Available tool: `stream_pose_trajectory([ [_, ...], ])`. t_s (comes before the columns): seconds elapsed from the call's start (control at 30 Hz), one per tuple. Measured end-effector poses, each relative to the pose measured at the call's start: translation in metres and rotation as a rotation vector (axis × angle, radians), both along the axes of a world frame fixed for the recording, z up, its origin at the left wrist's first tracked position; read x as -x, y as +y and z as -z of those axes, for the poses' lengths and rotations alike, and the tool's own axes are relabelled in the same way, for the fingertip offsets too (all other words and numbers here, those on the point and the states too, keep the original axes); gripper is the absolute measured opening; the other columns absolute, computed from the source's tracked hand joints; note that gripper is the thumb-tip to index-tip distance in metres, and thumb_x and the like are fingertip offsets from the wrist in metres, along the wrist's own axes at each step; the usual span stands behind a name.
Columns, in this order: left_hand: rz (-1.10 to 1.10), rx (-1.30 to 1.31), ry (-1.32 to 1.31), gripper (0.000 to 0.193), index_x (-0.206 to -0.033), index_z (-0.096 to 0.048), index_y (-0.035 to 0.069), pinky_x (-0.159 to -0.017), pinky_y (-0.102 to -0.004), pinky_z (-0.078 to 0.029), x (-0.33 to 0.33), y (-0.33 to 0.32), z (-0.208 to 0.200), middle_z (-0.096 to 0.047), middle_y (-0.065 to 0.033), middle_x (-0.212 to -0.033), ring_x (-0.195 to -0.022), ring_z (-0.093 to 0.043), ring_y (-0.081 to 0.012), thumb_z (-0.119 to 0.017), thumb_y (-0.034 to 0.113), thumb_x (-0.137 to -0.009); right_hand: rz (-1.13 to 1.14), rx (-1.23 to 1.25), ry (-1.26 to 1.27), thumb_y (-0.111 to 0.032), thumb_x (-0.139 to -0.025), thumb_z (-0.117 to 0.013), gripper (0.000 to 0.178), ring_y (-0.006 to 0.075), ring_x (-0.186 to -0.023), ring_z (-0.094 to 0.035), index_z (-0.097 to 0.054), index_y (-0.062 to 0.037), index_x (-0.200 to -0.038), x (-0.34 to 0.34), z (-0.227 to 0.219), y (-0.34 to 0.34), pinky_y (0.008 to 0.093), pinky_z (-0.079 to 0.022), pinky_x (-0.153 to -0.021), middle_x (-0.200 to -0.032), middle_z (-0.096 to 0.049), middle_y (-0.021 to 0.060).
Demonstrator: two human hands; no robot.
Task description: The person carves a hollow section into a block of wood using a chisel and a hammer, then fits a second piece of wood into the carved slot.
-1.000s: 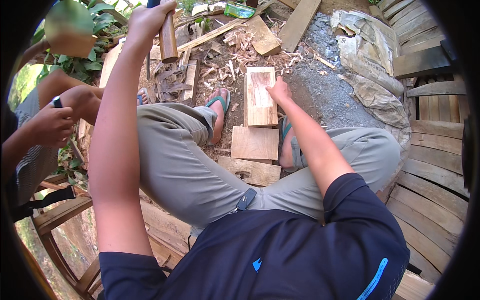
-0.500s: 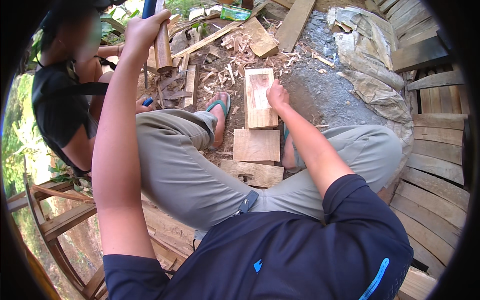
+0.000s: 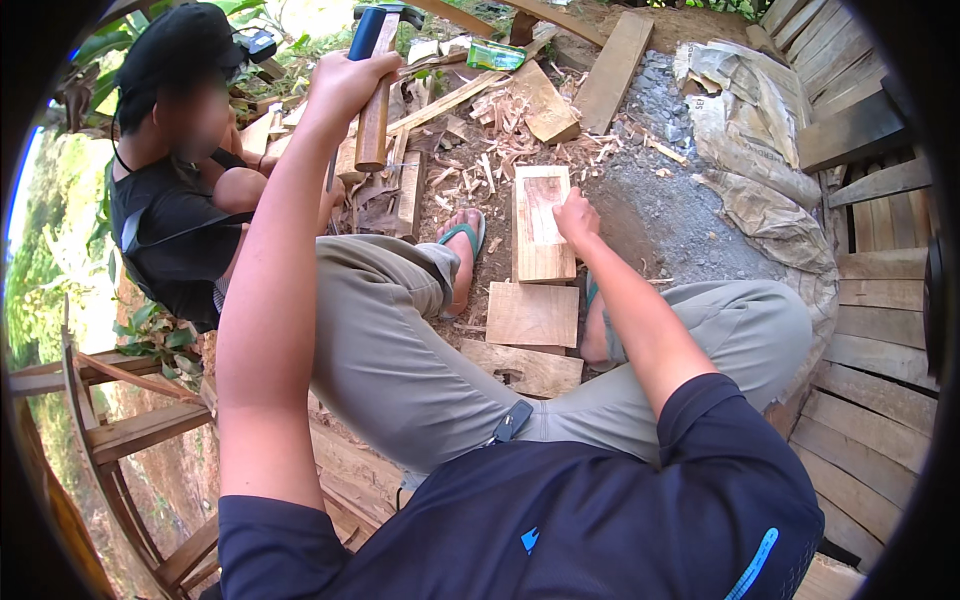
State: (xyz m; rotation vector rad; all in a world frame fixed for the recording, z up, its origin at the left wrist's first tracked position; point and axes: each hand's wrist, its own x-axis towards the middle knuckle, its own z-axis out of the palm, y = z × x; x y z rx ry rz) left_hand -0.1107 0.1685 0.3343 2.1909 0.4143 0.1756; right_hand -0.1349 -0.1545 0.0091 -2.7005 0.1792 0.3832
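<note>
Raised at the upper left, my left hand (image 3: 350, 85) is closed around a claw hammer (image 3: 376, 125), its wooden handle pointing down and its metal head on top. The same fist also holds a blue-handled tool (image 3: 367, 35) with a thin metal shaft; its tip is hard to make out. My right hand (image 3: 577, 216) has its fingers curled on the right edge of a wooden block (image 3: 548, 262). That block has a shallow rectangular recess cut into its upper face and lies on the ground between my feet. Nearer me are a flat board piece (image 3: 532, 314) and a board with a hole (image 3: 540, 374).
Another person (image 3: 175, 215) crouches at the left, close to my left arm. Wood chips (image 3: 500, 105), offcuts and a plank (image 3: 615, 72) lie ahead. Gravel (image 3: 650, 215) and torn sacking (image 3: 750, 150) spread on the right beside a slatted wooden wall (image 3: 875, 320).
The whole view has shifted, so things sit lower and farther right. The hammer's head and more of the other person now show. My right hand stays at the block's edge.
</note>
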Motion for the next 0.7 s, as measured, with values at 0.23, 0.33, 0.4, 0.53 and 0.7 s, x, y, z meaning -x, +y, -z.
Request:
stream_pose_trajectory([
  [0.23,0.008,-0.062,0.049,0.032,-0.079,-0.075,0.003,-0.058,-0.0308,-0.045,0.001,-0.004,-0.008,-0.065,-0.0035,-0.068,-0.059,-0.059,-0.0125,-0.079,0.035,-0.075,0.075,0.012,0.019,-0.028,-0.092,-0.063,0.042,0.0417,-0.107,-0.069,-0.054,0.0012,-0.121,-0.006,0.01,0.004,0.0494,-0.056,-0.092,-0.112,-0.07,0.0263],
  [0.33,-0.001,-0.097,0.101,0.037,-0.082,-0.076,0.002,-0.058,-0.0323,-0.039,-0.002,-0.009,-0.006,-0.061,-0.003,-0.065,-0.057,-0.052,-0.0134,-0.078,0.038,-0.076,0.172,-0.05,0.059,-0.022,-0.094,-0.058,0.036,0.0413,-0.109,-0.069,-0.055,0.0015,-0.122,-0.008,0.009,0.006,0.0496,-0.056,-0.093,-0.114,-0.07,0.0258],
  [0.4,0.025,-0.072,0.074,0.036,-0.082,-0.076,0.002,-0.057,-0.032,-0.039,-0.006,-0.002,0.002,-0.062,-0.0025,-0.067,-0.058,-0.052,-0.0132,-0.079,0.038,-0.076,0.234,-0.073,0.054,-0.017,-0.095,-0.054,0.032,0.0426,-0.107,-0.069,-0.056,0.0018,-0.121,-0.01,0.013,0.007,0.0497,-0.056,-0.093,-0.115,-0.07,0.0274],
  [0.53,0.076,-0.074,0.041,0.035,-0.081,-0.076,0.004,-0.057,-0.03,-0.042,-0.015,0.005,0.013,-0.065,-0.0015,-0.069,-0.058,-0.057,-0.012,-0.079,0.039,-0.077,0.191,-0.111,0.138,-0.03,-0.089,-0.067,0.053,0.0416,-0.118,-0.065,-0.051,-0.0011,-0.13,-0.011,0.01,-0.003,0.0489,-0.052,-0.1,-0.127,-0.065,0.0271],
  [0.7,0.105,-0.114,0.137,0.036,-0.083,-0.078,0.007,-0.056,-0.0266,-0.039,-0.013,0.003,0.013,-0.065,0.0007,-0.069,-0.058,-0.054,-0.0091,-0.079,0.043,-0.08,0.304,-0.354,0.119,-0.042,-0.085,-0.072,0.05,0.03,-0.085,-0.068,-0.068,0.0012,-0.11,-0.056,-0.009,-0.037,0.0434,-0.056,-0.07,-0.097,-0.071,0.0172],
])
